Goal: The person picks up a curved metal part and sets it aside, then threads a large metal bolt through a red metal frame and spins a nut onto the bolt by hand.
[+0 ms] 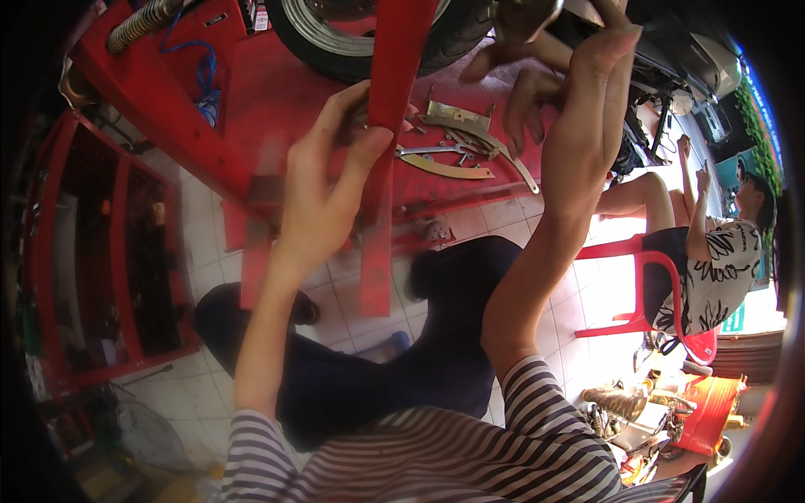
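Observation:
My left hand point(325, 163) is closed around a red metal bar point(391, 92), its thumb on the near edge and its fingertips hidden behind. My right hand point(597, 71) is raised at the upper right beside another person's hand; its fingers do not show clearly. On the red bench point(293, 109) beyond the bar lie a wrench point(432, 152), curved tan strips point(449, 170), a metal bracket point(457, 114) and several small nuts or bolts. A wheel with a black tyre point(314, 54) stands behind them. Another person's blurred hand point(528, 105) hangs over the bench.
Blue tubing point(205, 75) and a coil spring point(138, 25) are at the upper left. A red-framed cabinet point(117, 251) stands on the left. To the right, a person point(713, 260) sits on a red plastic chair point(641, 285). Machine parts point(633, 415) lie at the lower right.

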A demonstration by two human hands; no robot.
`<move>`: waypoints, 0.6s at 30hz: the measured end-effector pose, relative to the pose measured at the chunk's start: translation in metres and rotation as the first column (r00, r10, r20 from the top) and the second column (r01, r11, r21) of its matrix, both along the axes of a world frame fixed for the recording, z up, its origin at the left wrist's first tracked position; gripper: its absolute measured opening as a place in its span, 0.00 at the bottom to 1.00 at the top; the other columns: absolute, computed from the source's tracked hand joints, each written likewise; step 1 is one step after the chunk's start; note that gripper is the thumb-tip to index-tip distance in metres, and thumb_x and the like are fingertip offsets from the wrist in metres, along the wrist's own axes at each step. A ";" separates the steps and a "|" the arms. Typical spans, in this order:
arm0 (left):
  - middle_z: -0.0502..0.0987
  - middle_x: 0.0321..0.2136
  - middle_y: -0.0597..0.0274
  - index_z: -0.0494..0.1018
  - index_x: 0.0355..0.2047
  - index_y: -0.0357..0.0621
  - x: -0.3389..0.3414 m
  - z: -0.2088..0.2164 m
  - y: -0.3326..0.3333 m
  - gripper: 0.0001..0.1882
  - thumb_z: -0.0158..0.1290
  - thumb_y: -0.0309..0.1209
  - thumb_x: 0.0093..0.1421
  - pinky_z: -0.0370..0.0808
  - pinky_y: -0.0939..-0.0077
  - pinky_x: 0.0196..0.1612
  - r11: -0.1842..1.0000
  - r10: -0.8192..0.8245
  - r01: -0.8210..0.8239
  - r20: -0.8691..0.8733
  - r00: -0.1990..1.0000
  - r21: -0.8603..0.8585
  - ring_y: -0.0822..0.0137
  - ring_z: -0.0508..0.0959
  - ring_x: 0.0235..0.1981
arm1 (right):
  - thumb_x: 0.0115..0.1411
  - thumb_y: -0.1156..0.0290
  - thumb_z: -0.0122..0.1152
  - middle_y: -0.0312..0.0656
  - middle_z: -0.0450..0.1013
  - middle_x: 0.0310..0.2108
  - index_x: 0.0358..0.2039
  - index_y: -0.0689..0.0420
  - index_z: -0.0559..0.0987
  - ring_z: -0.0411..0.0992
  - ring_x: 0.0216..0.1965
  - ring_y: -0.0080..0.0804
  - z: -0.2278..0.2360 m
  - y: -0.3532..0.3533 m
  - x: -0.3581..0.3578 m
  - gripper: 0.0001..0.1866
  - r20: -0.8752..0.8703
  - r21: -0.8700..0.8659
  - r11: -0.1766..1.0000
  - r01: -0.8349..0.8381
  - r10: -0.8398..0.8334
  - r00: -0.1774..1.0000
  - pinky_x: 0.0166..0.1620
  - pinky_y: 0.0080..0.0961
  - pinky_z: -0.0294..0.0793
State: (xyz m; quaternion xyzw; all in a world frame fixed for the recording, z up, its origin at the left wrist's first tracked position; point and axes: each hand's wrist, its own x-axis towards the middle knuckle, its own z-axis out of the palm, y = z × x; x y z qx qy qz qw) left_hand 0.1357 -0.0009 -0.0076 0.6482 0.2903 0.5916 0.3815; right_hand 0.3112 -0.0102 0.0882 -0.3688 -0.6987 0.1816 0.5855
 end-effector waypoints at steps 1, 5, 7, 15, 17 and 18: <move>0.78 0.44 0.50 0.67 0.55 0.31 0.000 0.001 -0.001 0.22 0.49 0.35 0.66 0.70 0.71 0.53 1.000 -0.003 0.003 0.007 1.000 -0.028 0.64 0.77 0.47 | 0.71 0.45 0.31 0.53 0.76 0.41 0.60 0.61 0.59 0.69 0.15 0.26 0.000 0.004 0.011 0.32 0.034 -0.104 0.993 -0.064 0.068 0.997 0.19 0.16 0.65; 0.78 0.45 0.50 0.67 0.55 0.31 0.000 0.002 0.003 0.22 0.49 0.34 0.66 0.69 0.70 0.54 1.000 -0.001 0.001 -0.016 1.000 -0.004 0.63 0.77 0.47 | 0.71 0.45 0.32 0.51 0.73 0.49 0.60 0.61 0.60 0.69 0.14 0.25 -0.008 0.011 -0.004 0.32 -0.101 0.099 0.980 0.172 -0.162 0.982 0.19 0.16 0.66; 0.78 0.45 0.49 0.67 0.55 0.31 0.000 0.003 0.001 0.22 0.49 0.34 0.66 0.69 0.70 0.54 1.000 0.016 -0.016 -0.032 0.999 -0.013 0.63 0.77 0.47 | 0.71 0.51 0.34 0.55 0.62 0.58 0.63 0.63 0.52 0.72 0.18 0.26 -0.010 0.027 0.011 0.31 0.036 0.369 0.925 0.088 -0.109 0.993 0.23 0.16 0.71; 0.78 0.44 0.49 0.66 0.55 0.31 0.000 0.000 0.002 0.22 0.48 0.33 0.66 0.70 0.70 0.54 1.000 0.002 -0.002 -0.004 1.000 -0.015 0.63 0.77 0.47 | 0.71 0.69 0.39 0.57 0.64 0.56 0.64 0.65 0.48 0.73 0.22 0.21 -0.010 0.018 0.001 0.26 -0.095 0.220 0.967 -0.127 0.151 0.984 0.23 0.13 0.73; 0.78 0.44 0.50 0.66 0.56 0.31 0.000 0.002 0.002 0.22 0.48 0.33 0.66 0.70 0.70 0.54 1.000 0.004 -0.004 -0.010 1.000 -0.019 0.63 0.77 0.47 | 0.71 0.68 0.39 0.57 0.63 0.57 0.64 0.65 0.47 0.73 0.23 0.21 -0.009 0.018 0.007 0.26 -0.105 0.171 0.976 -0.136 0.156 0.982 0.25 0.13 0.72; 0.78 0.44 0.50 0.66 0.56 0.31 0.000 0.003 0.001 0.22 0.48 0.33 0.66 0.70 0.69 0.54 1.000 -0.003 0.003 -0.008 1.000 -0.024 0.63 0.77 0.47 | 0.71 0.68 0.40 0.57 0.62 0.58 0.64 0.64 0.47 0.74 0.23 0.22 -0.008 0.017 0.005 0.27 -0.124 0.169 0.980 -0.104 0.126 0.984 0.25 0.12 0.72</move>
